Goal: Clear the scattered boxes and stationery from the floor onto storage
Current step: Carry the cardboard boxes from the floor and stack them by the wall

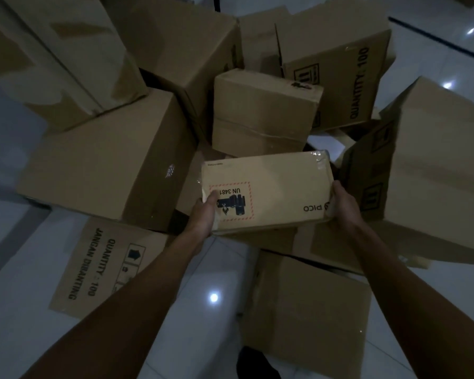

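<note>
From my head view, I judge the job barely begun: cartons lie all round on the tile floor (pixel 17 269), and no shelf or other storage shows at all. I see no stationery either; it may be hidden among the cartons.

The PICO box (pixel 267 191) is my landmark. It is up in both my hands, over the heap. Just beyond it sits a taped carton (pixel 263 110). To its left lies a big carton (pixel 107 165), and to its right a tilted one (pixel 435 165). Below it, toward me, lie a flattened sheet (pixel 93 266) printed QUANTITY 100 and a crushed carton (pixel 307 307).

My left hand (pixel 204 214) grasps the PICO box at its near left corner, thumb on top over the red-bordered label. My right hand (pixel 342 203) clasps the near right end, fingers curled round the edge beside the PICO print. Both arms reach forward, nearly straight, with the box about level between them.
</note>
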`<move>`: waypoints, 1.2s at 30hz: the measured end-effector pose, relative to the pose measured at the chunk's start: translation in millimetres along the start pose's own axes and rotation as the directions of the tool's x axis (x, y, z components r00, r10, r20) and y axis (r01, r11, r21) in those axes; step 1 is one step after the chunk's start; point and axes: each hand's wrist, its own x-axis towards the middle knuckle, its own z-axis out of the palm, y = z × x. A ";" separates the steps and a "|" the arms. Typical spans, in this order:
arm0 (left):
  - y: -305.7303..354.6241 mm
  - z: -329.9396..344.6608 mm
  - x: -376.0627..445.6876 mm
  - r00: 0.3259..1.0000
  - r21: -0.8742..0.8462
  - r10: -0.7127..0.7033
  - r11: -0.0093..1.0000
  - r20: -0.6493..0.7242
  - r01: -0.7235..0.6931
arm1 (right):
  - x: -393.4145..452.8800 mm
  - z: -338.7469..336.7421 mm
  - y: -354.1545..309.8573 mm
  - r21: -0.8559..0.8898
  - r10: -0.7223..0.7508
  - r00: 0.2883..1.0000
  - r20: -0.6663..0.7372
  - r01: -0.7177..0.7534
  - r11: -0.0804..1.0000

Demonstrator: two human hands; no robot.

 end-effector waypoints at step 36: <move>-212.0 -376.9 -461.0 0.626 -0.072 0.617 0.682 -0.478 -0.728 | -529.4 163.5 -37.5 0.091 -0.486 0.567 0.665 0.584 0.806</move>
